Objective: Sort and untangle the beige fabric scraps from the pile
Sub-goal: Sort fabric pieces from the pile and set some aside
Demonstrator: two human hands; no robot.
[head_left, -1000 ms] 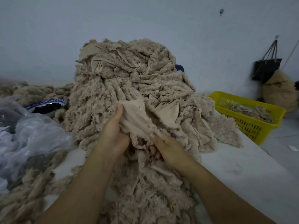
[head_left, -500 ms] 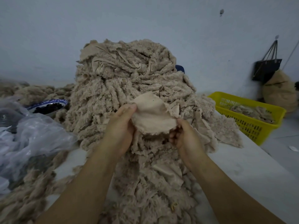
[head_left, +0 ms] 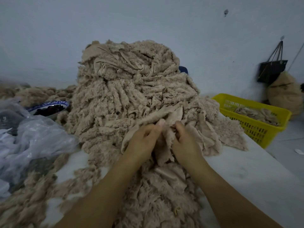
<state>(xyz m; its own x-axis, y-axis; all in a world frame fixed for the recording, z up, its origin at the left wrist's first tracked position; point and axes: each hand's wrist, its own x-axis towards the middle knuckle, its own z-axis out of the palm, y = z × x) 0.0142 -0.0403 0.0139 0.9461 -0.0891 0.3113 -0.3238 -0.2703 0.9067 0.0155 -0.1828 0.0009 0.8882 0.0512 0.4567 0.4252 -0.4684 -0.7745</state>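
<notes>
A beige fabric scrap lies at the front of a tall pile of fluffy beige scraps, low on its near slope, and two bare hands hold it close together. The left hand has its fingers curled and its thumb pressed on the scrap's smooth side, pinching it. The right hand, just beside it, has its fingers curled into the same cloth, gripping it. The scrap's upper edge rises above the fingertips and leans against the pile.

The pile sits on a white counter and spills forward between the person's forearms and off to the left. On the left of the counter are a crumpled clear plastic bag and, behind it, a blue-and-white bowl holding something dark. At the counter's right edge stands a yellow basket with a few beige scraps in it. Beyond the basket, a black bag hangs on the pale wall above a stuffed beige sack. A small blue object peeks out behind the pile's right side.
</notes>
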